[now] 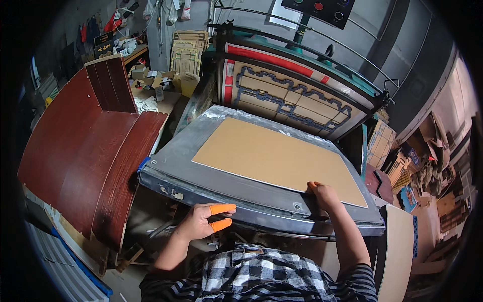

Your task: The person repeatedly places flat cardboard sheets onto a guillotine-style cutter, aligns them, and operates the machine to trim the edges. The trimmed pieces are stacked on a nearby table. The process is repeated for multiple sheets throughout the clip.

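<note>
A flat brown cardboard sheet (261, 153) with a white lower edge lies on the grey metal bed (173, 146) of a die-cutting press. My right hand (324, 196) is at the sheet's near edge, its orange-covered fingers closed there; part of the grip is hidden by the hand itself. Off the bed's front edge, my left hand (201, 221) holds nothing. Two of its fingers wear orange finger covers and are spread apart. Behind the bed, a cutting die (294, 98) with dark outlined shapes stands tilted up in the press's frame.
To the left stands a dark red wooden table (70, 151) with a raised board (110, 85). A control box (319, 10) with buttons hangs above the press. More board (395, 251) leans beside the bed at right. Scraps and boxes (156, 80) are piled behind.
</note>
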Demonstrator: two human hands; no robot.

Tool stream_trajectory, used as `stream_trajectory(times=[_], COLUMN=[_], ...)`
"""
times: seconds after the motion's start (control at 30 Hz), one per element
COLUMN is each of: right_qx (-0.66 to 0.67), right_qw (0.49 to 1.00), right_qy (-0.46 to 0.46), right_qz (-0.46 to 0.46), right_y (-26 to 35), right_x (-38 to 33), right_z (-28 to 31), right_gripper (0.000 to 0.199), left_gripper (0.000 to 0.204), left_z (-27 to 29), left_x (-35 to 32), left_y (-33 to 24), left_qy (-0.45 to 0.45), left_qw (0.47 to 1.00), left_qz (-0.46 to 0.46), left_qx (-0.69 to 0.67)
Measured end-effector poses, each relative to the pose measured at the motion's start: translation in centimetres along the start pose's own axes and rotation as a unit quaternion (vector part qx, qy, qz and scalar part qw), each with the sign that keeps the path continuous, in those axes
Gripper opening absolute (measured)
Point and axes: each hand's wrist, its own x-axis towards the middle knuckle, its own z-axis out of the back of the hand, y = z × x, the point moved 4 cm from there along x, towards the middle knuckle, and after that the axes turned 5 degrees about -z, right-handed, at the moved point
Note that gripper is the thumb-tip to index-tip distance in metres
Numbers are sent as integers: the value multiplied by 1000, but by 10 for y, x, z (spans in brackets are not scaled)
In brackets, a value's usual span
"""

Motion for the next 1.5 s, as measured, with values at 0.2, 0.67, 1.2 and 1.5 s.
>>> stream_trajectory(times=[0.2, 0.67, 1.2, 1.5], right_qx=[-72, -32, -36, 3], right_qw=[997, 983, 988, 983], right_qy=[16, 181, 126, 164], right_qz=[26, 17, -87, -87], right_y=[-13, -15, -59, -63], right_x=[28, 76, 29, 45], right_z=[-9, -3, 1, -3], right_gripper=[29, 34, 65, 58], left_gripper=[31, 54, 69, 75], left_z=[-12, -68, -64, -118], left_x=[15, 121, 150, 161], left_y=[5, 50, 99, 72], left_qy=[-11, 218, 306, 343], left_qw=[998, 896, 823, 830], left_qz=[5, -6, 210, 126], left_qx=[60, 386, 429, 422])
